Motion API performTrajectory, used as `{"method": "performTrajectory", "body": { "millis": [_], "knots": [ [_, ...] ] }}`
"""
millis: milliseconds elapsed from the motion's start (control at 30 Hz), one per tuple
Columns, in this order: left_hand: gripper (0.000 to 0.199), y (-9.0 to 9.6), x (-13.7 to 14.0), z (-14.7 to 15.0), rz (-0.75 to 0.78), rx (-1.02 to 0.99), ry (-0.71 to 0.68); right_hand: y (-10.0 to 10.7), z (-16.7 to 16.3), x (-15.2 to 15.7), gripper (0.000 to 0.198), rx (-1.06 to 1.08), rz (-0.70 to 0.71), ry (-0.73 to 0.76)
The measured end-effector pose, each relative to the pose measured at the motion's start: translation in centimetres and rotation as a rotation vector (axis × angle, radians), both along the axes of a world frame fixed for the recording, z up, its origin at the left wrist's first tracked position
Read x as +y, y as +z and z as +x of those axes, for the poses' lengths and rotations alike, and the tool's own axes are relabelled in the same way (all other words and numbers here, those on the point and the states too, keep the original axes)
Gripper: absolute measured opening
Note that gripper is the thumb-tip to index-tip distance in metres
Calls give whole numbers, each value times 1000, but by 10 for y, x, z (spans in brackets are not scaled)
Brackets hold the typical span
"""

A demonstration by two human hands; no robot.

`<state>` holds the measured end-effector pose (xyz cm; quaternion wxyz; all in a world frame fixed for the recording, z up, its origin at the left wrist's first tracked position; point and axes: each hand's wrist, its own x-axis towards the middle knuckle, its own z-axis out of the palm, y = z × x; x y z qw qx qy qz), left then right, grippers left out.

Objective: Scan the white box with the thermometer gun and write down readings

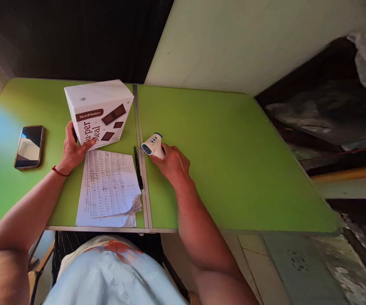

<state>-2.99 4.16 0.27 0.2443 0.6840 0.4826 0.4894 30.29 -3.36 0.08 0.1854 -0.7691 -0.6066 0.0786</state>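
My left hand (74, 149) grips the lower left corner of a white NutriMotion box (97, 91), its thumb across the printed front and its other fingers partly hidden along the side. Brown bar pictures and dark lettering cover that front. On the right, my right hand (175, 163) is wrapped round the handle of a white and blue infrared thermometer (153, 145), just past the table's metal seam. The thermometer's dark blue end points left, toward the box. Handwritten sheets of paper (109, 182) lie below the box, with a black pen (138, 167) along their right edge.
A smartphone (29, 147) in a brown case lies at the left on the green folding table (233, 169). A pale wall (221, 42) and a dark panel (75, 38) stand behind the table. Dark shelving with plastic sheeting (309, 114) is at the right.
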Motion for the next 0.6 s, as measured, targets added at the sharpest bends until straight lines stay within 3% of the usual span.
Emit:
{"method": "performTrajectory", "body": {
  "millis": [200,367,467,600],
  "knots": [
    [75,-5,4,-2,2,26,16,-11,8,-2,44,-6,54,14],
    [70,-17,11,-3,-1,12,39,-4,6,-4,42,-21,133,11],
    [77,-18,9,0,124,35,96,5,-7,-8,28,49,254,63],
    [79,-4,-8,6,333,101,246,9,-31,-18,15,221,184,230]
  ]
}}
